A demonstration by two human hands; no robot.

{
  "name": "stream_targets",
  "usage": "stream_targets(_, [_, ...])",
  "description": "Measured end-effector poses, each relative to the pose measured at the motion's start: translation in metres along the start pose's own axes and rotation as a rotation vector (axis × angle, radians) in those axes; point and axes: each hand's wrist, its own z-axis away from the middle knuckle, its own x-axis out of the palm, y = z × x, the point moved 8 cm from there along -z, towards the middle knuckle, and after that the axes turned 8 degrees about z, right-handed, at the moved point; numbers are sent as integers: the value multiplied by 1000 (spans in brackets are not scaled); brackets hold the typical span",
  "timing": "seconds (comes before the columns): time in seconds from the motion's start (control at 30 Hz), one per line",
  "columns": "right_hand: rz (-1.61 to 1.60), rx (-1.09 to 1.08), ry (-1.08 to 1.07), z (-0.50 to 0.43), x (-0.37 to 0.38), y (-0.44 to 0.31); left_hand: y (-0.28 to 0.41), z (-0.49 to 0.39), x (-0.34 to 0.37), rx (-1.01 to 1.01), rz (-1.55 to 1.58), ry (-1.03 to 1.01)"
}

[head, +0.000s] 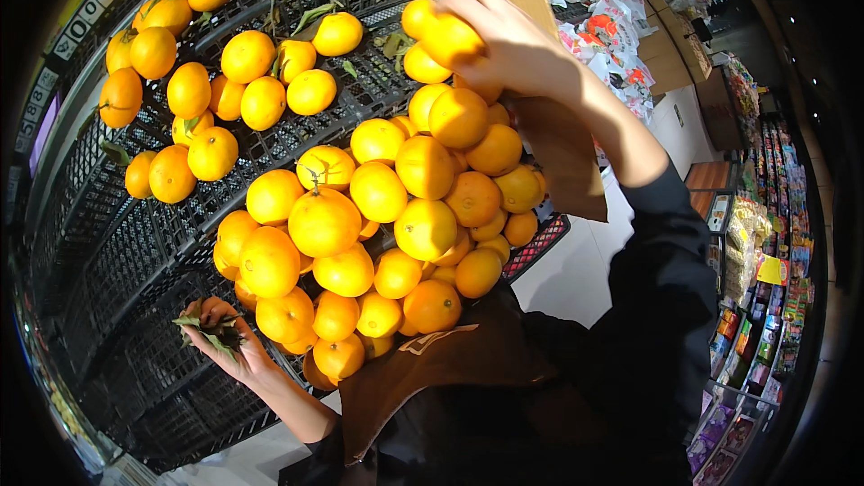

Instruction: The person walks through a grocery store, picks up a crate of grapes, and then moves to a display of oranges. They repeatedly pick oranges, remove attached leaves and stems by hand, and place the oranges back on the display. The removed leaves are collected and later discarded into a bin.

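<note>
My left hand (pixel 237 351), low at the left, grips a bunch of dry green leaves (pixel 217 336). At the top of the heap, my right hand (pixel 503 40) is closed around an orange (pixel 451 42); its fingertips are blurred and partly out of sight. Just beside that fruit, two more oranges (pixel 426 65) touch or nearly touch it. Between my hands rises a large pile of oranges (pixel 378 192), some in sun and some in my arm's shadow. A short stem (pixel 314 180) shows on one of them.
Black plastic mesh crates (pixel 263 148) carry the fruit. Smaller oranges with leaves (pixel 212 152) lie scattered at the left. A cardboard sheet (pixel 563 155) stands along the right of the pile. Behind it are printed plastic bags (pixel 611 37); store shelves (pixel 763 324) line the far right.
</note>
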Motion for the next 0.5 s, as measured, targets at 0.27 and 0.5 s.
stream_targets(0.27, [388,-122,-346,101,7,-17,-22,-8,4,-102,-27,12])
stream_targets(0.5, [523,-162,-397,94,15,-12,-6,-4,4,-7,-29,19])
